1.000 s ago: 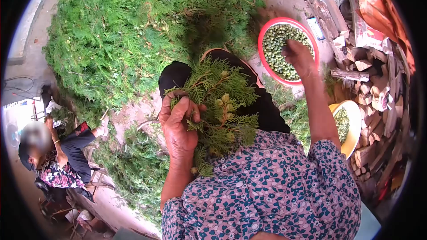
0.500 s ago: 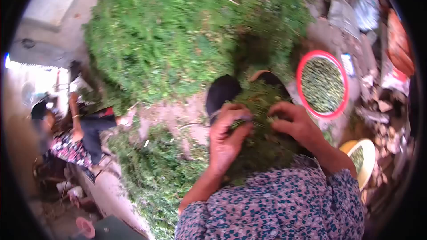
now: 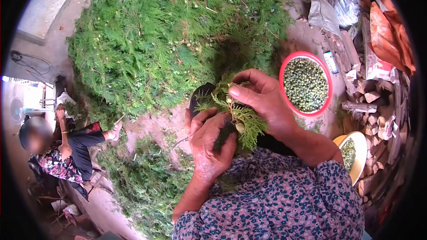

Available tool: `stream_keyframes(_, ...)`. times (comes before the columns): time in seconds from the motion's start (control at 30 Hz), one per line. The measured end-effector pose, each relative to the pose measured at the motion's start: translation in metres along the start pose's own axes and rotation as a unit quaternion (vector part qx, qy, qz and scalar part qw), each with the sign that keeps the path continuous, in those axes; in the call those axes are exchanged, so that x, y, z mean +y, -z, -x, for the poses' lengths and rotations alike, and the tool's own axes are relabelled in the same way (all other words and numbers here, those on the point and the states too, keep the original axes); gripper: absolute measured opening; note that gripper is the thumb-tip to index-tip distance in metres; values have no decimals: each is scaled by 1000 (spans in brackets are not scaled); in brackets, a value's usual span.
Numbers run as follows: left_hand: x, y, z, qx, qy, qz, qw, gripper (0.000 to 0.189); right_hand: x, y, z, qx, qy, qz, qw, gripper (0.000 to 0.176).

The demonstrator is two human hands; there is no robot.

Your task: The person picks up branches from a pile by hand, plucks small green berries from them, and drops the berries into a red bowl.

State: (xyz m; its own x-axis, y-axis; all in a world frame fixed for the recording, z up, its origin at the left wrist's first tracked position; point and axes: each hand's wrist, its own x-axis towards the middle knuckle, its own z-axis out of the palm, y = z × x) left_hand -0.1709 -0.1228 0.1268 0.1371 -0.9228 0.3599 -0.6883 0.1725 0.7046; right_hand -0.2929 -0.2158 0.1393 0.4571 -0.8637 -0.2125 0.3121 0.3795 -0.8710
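Note:
Over my lap, my left hand (image 3: 208, 144) is closed around the stem of a flat-leaved green conifer sprig (image 3: 250, 126), like arborvitae, with a round green cone (image 3: 240, 127) on it. My right hand (image 3: 267, 100) comes in from the right, thumb and forefinger pinched at the sprig's upper part beside small pale cones. Part of the foliage is hidden behind the fingers. To the right of my hands stands a red-rimmed basin (image 3: 330, 90) full of small green cones. A yellow basin (image 3: 362, 162) with more of them is near my right elbow.
A large heap of cut green branches (image 3: 147, 40) lies ahead, and a smaller pile (image 3: 147, 173) lies to my left. Another person (image 3: 66, 151) sits at the far left. Stacked firewood (image 3: 371, 129), plastic bags (image 3: 344, 6) and an orange sheet (image 3: 389, 40) line the right side.
My hands have come closer together, the right one moving up and left to the sprig. The sprig now shows clearly between them. The view has shifted slightly and sharpened.

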Motion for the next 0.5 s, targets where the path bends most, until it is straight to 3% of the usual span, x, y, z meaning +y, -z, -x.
stream_keyframes(0.2,-14,-7,1,71,22,37,997,27,5,-12,-10,-39,62,-15,997,23)
stream_keyframes(0.23,-16,-9,2,96,73,104,987,25,-4,-14,-5,-48,30,1,998,23)
stream_keyframes(0.3,-10,-9,0,131,185,241,944,19,-13,-13,-5,-37,58,40,997,21)
stream_keyframes(0.33,-13,-9,-1,131,185,240,944,19,-15,-12,-5,-30,85,79,993,20)
stream_keyframes(0.37,-19,-7,-2,128,130,185,966,18,-16,-9,-3,-2,154,139,978,18)
stream_keyframes(0.4,-24,-6,-1,123,75,128,981,18,-13,-9,0,-2,153,138,979,18)
stream_keyframes(0.47,-27,-8,-1,131,54,97,985,18,-8,-9,14,28,298,226,927,15)
stream_keyframes(0.5,-25,-7,-3,141,22,38,989,17,-6,-5,18,-14,366,303,880,17)
